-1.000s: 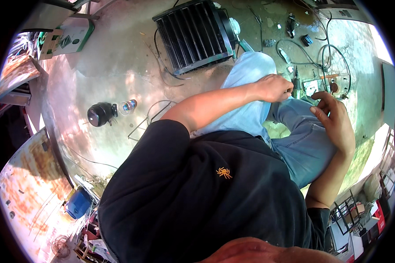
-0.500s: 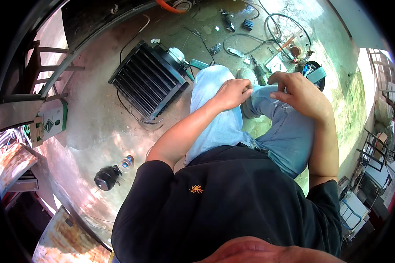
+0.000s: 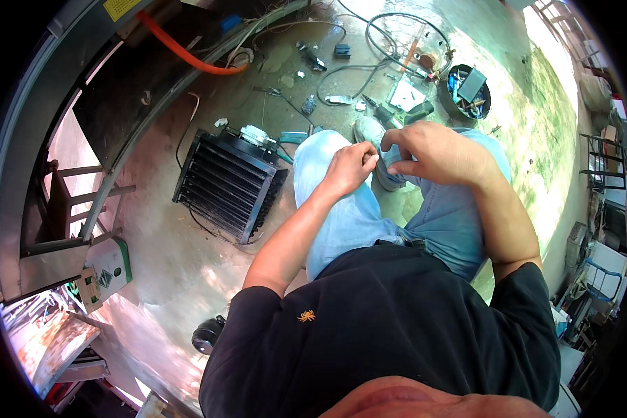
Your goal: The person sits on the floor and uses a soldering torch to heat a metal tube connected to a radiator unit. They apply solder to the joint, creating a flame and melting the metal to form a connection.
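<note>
L hand [image 3: 350, 169]: mid-frame, fingers curled, can't tell if pinching smth
R hand [image 3: 435, 152]: alongside, thumb & index apart
Hand gap: narrower vs a sec ago, so both near same spot
Drill [image 3: 419, 113]: upper ctr, above R hand
Radiator [image 3: 231, 182]: ctr-left

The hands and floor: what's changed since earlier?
The right hand and left hand have drawn closer together; no grasp or release is clear. The view swung, and the bucket of tools now shows clear of the right hand. The black finned unit stays on the floor.
</note>
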Motion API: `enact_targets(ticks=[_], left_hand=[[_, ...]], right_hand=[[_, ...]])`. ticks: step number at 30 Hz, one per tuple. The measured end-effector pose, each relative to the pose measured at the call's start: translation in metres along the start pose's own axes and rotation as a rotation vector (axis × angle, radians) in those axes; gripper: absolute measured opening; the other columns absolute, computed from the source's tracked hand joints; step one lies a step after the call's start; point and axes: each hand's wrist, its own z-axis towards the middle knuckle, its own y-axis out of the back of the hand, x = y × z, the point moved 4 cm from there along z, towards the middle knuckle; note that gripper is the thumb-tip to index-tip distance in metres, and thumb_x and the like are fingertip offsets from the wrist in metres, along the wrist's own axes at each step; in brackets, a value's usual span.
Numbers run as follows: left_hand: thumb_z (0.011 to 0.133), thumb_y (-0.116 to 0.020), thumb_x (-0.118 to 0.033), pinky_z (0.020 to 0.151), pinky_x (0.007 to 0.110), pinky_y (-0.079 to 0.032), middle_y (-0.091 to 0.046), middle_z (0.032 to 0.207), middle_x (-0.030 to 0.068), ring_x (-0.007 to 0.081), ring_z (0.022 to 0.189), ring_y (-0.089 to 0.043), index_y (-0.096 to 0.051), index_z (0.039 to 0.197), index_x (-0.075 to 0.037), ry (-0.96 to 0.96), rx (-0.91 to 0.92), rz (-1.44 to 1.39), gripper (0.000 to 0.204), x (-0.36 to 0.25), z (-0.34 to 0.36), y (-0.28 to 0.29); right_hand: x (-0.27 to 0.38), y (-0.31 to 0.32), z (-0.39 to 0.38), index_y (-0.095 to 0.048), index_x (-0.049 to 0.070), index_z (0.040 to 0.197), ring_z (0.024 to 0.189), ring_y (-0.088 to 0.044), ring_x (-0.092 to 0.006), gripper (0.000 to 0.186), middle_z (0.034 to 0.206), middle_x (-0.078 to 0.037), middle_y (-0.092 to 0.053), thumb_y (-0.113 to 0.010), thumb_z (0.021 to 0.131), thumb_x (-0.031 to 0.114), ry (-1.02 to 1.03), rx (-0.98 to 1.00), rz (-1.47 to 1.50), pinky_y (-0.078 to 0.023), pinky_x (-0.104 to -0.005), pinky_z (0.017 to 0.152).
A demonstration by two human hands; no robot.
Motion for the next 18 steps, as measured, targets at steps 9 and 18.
enact_targets(ticks=[9,18], left_hand=[[0.086,-0.069,-0.019,0.079,0.045,-0.055,-0.071,0.091,0.0174,0.0385,0.089,-0.069,-0.068,0.098,-0.004,-0.120,-0.011,-0.024,0.019,0.003,0.010,-0.016],[0.084,-0.066,-0.024,0.080,0.046,-0.052,-0.068,0.093,0.0152,0.0385,0.091,-0.067,-0.064,0.097,-0.004,0.047,0.002,-0.061,0.024,0.003,-0.022,0.017]], right_hand=[[0.019,-0.004,-0.011,-0.063,0.004,0.117,0.086,-0.066,-0.0366,0.038,0.089,-0.014,-0.068,-0.076,0.089,0.026,0.114,0.072,0.122,-0.051,-0.0473,0.078],[0.027,-0.010,0.025,-0.056,0.001,0.120,0.097,-0.069,-0.0305,0.043,0.106,-0.013,-0.064,-0.076,0.087,0.020,0.414,0.168,-0.077,-0.057,-0.0413,0.075]])
